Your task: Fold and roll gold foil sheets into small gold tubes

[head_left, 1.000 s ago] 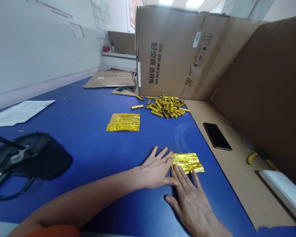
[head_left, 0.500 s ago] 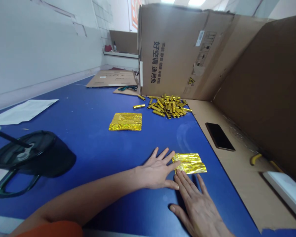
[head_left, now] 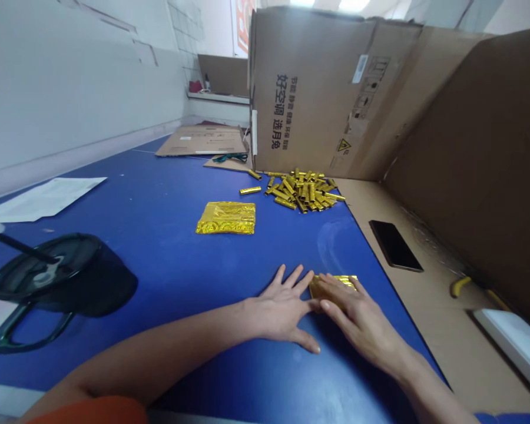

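A crinkled gold foil sheet [head_left: 348, 280] lies on the blue table near its right edge, mostly covered by my right hand [head_left: 357, 312]. That hand rests over the foil with its fingers extended. My left hand [head_left: 282, 309] is flat on the table with fingers spread, its little-finger side away from the foil and a fingertip at the foil's left edge. Farther forward lies a second gold foil piece [head_left: 227, 218], touched by neither hand. Beyond it is a pile of small gold tubes [head_left: 307, 191], with a single gold tube [head_left: 249, 190] to its left.
A dark lidded mug [head_left: 83, 277] with a straw stands at the left, near white paper [head_left: 48, 197]. Large cardboard [head_left: 318, 88] walls the back and right. A black phone [head_left: 395, 244] and a white device [head_left: 516, 341] lie at the right.
My right hand has moved forward and now covers most of the near foil sheet. My left hand stays in place, its thumb slightly lower.
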Demonstrator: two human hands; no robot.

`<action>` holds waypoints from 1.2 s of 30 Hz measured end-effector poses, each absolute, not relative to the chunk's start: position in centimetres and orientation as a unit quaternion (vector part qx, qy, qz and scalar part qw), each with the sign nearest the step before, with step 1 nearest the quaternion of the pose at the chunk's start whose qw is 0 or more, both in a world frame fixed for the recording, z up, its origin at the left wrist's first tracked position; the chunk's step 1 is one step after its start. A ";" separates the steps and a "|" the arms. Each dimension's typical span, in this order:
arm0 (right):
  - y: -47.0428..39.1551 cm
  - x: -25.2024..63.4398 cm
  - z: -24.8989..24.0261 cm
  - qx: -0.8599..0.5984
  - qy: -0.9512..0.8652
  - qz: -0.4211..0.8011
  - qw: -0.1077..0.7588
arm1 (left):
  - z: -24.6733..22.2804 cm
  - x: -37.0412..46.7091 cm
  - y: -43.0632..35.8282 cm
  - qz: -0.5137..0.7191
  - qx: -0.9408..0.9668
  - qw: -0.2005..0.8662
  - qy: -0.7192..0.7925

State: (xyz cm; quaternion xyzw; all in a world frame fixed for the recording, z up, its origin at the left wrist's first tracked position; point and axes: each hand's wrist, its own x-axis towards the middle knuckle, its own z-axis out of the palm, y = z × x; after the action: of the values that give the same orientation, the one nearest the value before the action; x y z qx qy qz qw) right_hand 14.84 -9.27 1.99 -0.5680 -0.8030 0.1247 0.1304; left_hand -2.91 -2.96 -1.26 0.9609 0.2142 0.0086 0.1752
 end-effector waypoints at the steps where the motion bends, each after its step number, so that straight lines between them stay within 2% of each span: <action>1: -9.0 14.8 1.6 -0.563 -0.809 0.129 0.113 | -1.3 -2.9 -2.9 0.010 0.961 0.173 0.214; 5: -8.7 14.8 0.4 -0.573 -0.811 0.100 0.067 | -1.2 -2.9 -3.2 0.028 0.966 0.144 0.214; 10: -9.3 14.5 0.3 -0.615 -0.787 0.042 0.021 | -0.5 -2.6 -4.1 0.060 0.974 0.056 0.213; 14: -9.1 14.5 0.7 -0.631 -0.775 0.018 0.033 | -0.3 -2.4 -4.6 0.060 0.976 0.026 0.207; 23: -7.7 14.9 2.8 -0.614 -0.784 0.089 0.026 | -0.5 -2.6 -2.5 0.083 0.967 0.015 0.238; 29: -8.8 13.7 2.9 -0.613 -0.783 0.102 0.008 | -0.6 -2.8 -1.6 0.105 0.959 -0.016 0.263; 36: -6.9 14.8 2.0 -0.595 -0.799 0.077 0.041 | -0.7 -2.2 -2.1 0.094 0.962 -0.043 0.252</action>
State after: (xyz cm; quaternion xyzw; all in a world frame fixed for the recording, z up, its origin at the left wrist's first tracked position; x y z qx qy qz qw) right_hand 14.78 -6.88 1.99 -0.5947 -0.7992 0.0773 0.0413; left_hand -2.23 -2.12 -0.71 0.9622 0.2520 0.0936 -0.0428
